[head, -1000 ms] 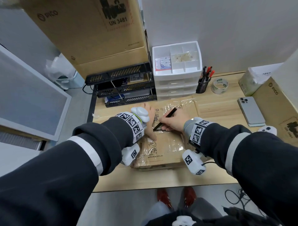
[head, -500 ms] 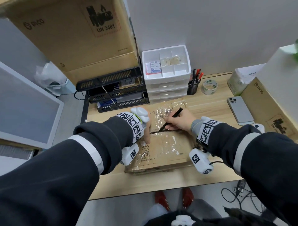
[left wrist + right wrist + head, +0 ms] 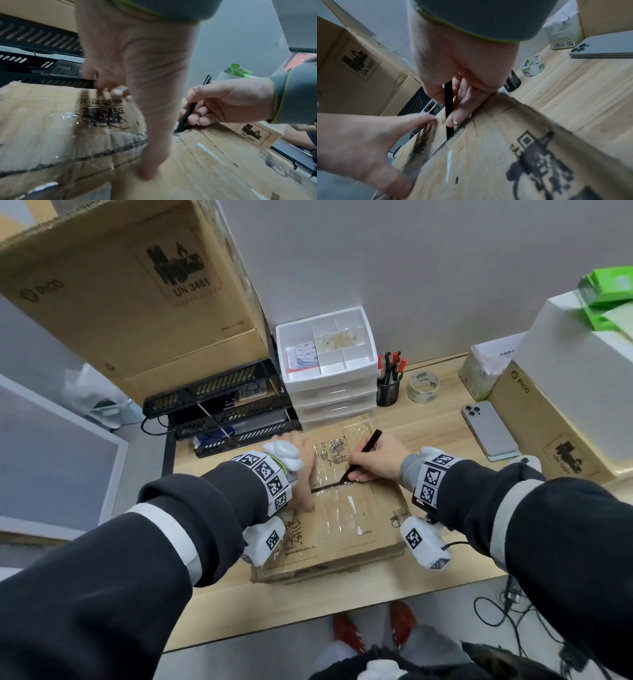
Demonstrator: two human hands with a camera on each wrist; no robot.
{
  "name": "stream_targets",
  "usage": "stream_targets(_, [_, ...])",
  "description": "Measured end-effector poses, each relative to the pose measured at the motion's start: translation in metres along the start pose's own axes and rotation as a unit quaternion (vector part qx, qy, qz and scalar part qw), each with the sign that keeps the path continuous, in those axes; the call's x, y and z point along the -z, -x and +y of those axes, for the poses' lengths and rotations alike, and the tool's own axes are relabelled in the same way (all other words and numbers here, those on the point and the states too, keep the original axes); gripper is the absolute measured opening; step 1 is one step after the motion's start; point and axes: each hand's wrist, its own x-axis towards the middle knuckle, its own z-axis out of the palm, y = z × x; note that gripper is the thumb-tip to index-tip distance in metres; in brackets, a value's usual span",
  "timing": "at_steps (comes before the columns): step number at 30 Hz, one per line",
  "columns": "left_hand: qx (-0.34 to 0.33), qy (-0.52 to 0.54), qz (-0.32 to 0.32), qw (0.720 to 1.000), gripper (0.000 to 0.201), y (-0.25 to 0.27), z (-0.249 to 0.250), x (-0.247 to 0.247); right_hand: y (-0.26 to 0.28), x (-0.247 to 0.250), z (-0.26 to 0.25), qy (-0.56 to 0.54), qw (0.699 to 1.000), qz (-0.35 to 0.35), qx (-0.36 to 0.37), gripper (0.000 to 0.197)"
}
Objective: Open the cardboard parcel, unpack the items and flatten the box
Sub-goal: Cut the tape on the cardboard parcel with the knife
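The brown cardboard parcel (image 3: 346, 525) lies flat on the wooden desk, wrapped in clear tape. My left hand (image 3: 306, 474) presses on its left part, thumb toward me and fingers reaching the far edge. My right hand (image 3: 375, 462) pinches a slim black cutter (image 3: 368, 446) like a pen. The cutter's tip sits in the middle seam (image 3: 325, 487), where a dark slit runs leftward to the left thumb. The left wrist view shows the cutter (image 3: 187, 116) sunk into the tape beside the right hand (image 3: 223, 102). From the right wrist the blade (image 3: 449, 108) stands in the slit, the left hand (image 3: 368, 142) spread beside it.
Behind the parcel stand a white drawer unit (image 3: 325, 361), a black rack (image 3: 219, 409), a pen cup (image 3: 388, 392) and a tape roll (image 3: 423, 386). A phone (image 3: 489, 429) and stacked boxes (image 3: 548, 422) fill the right side. A large carton (image 3: 120, 285) towers at back left.
My right hand has drawn the cutter rightward along the seam, away from the left thumb, and the slit has grown longer. The left hand has stayed pressed on the parcel.
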Motion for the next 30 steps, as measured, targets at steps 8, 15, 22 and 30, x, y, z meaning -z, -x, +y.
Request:
stream_targets(8, [-0.046, 0.017, 0.111, 0.993, 0.110, -0.013, 0.034, -0.002, -0.002, 0.000, 0.004, 0.071, 0.997, 0.001, 0.042, 0.012])
stream_targets(15, [-0.029, -0.036, 0.073, 0.996, 0.108, -0.004, 0.047, 0.018, 0.001, 0.019, 0.004, 0.029, 0.999, 0.018, 0.027, 0.017])
stream_targets(22, [-0.053, -0.017, 0.016, 0.998, 0.077, 0.000, 0.055, 0.037, 0.006, 0.046, 0.006, 0.017, 0.999, 0.034, 0.038, 0.024])
stream_targets(30, [-0.044, -0.051, -0.002, 0.998, 0.072, 0.007, 0.070, 0.053, 0.009, 0.074, 0.014, -0.001, 0.997, 0.059, 0.051, 0.022])
